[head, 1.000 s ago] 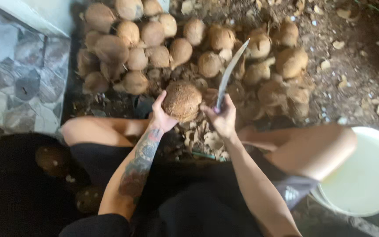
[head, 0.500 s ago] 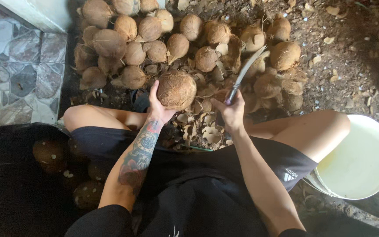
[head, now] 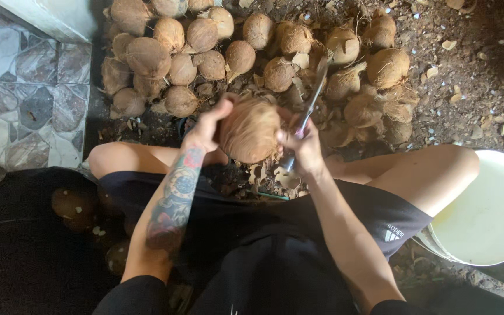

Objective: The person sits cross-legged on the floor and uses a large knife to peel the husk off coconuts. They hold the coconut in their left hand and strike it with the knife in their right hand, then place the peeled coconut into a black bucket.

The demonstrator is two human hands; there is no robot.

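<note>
My left hand grips a round brown husked coconut from its left side and holds it up between my knees. My right hand touches the coconut's right side and is closed around the handle of a long knife, whose blade points up and away over the pile. A tattoo covers my left forearm.
A pile of several husked coconuts lies on the dirt ahead, with husk scraps around it. A white bucket stands by my right knee. Stone tiles are at the left. More coconuts sit in a dark bag at lower left.
The coconut has been lifted and drawn closer to me. My right hand with the knife has moved in against the coconut's right side.
</note>
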